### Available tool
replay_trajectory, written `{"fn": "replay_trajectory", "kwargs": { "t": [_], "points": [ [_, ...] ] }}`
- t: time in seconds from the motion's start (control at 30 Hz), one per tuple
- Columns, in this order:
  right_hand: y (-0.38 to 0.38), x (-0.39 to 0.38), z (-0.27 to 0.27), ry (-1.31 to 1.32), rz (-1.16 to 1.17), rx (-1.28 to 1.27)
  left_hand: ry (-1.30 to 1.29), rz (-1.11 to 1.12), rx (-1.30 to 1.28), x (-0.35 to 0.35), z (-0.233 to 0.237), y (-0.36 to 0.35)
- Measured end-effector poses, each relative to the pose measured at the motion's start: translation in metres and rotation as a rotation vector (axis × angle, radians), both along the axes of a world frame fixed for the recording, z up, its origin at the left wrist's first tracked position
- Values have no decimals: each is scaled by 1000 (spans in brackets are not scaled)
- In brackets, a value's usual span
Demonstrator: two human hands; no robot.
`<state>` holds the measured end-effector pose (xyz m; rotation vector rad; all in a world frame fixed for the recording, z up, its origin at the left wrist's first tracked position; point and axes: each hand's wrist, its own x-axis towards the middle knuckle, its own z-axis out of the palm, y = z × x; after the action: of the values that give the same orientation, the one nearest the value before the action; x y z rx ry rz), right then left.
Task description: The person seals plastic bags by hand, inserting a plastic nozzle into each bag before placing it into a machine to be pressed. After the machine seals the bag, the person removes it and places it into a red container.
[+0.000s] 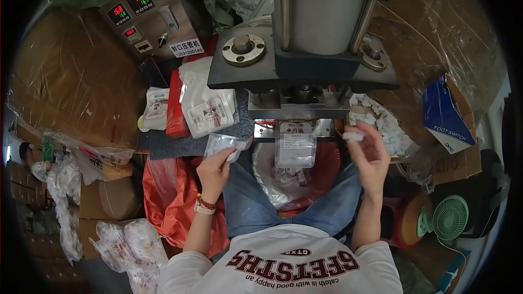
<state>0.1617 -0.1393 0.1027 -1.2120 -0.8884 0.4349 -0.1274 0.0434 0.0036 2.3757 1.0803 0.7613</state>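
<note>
My left hand pinches a clear plastic pouch by its edge, left of the press. At the front of the sealing press, another printed pouch hangs flat from the metal jaw. My right hand has thumb and fingers closed on a small white piece; its exact kind is too small to tell. Just beyond that hand lies a heap of similar white pieces. Below the hanging pouch, between the knees, a red basin with a clear liner holds pouches.
Stacked printed pouches lie on the grey mat beside a red box. A control box with lit digits stands behind at left. At right are a blue foot switch box and a small green fan.
</note>
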Motion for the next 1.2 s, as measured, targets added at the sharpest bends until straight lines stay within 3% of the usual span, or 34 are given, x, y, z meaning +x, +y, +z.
{"fn": "replay_trajectory", "kwargs": {
  "t": [0.13,0.2,0.27,0.33,0.4,0.47,0.5,0.57,0.63,0.67,0.7,0.77,0.8,0.87,0.9,0.97,1.0,1.07,1.1,1.17,1.2],
  "points": [
    [9,-49,-5,-474,215,-28,-306,-9,-147,30,39,-34],
    [21,-59,-1,-682,272,-45,-371,-213,78,43,54,-48],
    [19,-58,-4,-692,291,-37,-320,-289,190,47,66,-56],
    [11,-53,4,-564,369,95,-333,-420,33,49,77,-65],
    [8,-46,5,-507,378,36,-365,-457,-26,57,79,-70],
    [7,-37,3,-445,387,-26,-402,-417,-380,71,62,-73],
    [8,-32,1,-473,261,-107,-399,-419,-383,81,53,-74],
    [5,-21,-1,-408,63,-197,-365,-219,-891,100,32,-70],
    [-7,1,9,-372,-76,-234,-398,-212,-996,109,12,-56],
    [-11,14,9,-359,-152,-252,-560,-196,-1098,119,15,-50],
    [-12,26,8,-414,-262,-322,-728,-179,-1197,129,17,-44],
    [1,50,3,-564,-463,-395,-754,-147,-1222,140,21,-31],
    [12,66,-20,-565,-458,-399,-777,-155,-1236,144,17,-24],
    [27,97,-74,-1091,-644,-648,-782,-162,-1282,146,8,-15],
    [26,100,-74,-1091,-637,-640,-786,-156,-1275,148,3,-15],
    [27,98,-74,-1040,-419,-835,-710,-125,-1131,146,-7,-13],
    [27,97,-75,-1017,-409,-785,-498,-132,-1086,137,-14,-4],
    [24,94,-75,-962,-413,-728,-467,-61,-748,122,23,5],
    [21,94,-74,-908,-432,-680,-96,170,-439,103,34,19],
    [9,94,-68,-876,-409,-744,282,401,521,73,34,38],
    [5,96,-67,-846,-388,-804,328,317,406,52,16,49]
  ]
}}
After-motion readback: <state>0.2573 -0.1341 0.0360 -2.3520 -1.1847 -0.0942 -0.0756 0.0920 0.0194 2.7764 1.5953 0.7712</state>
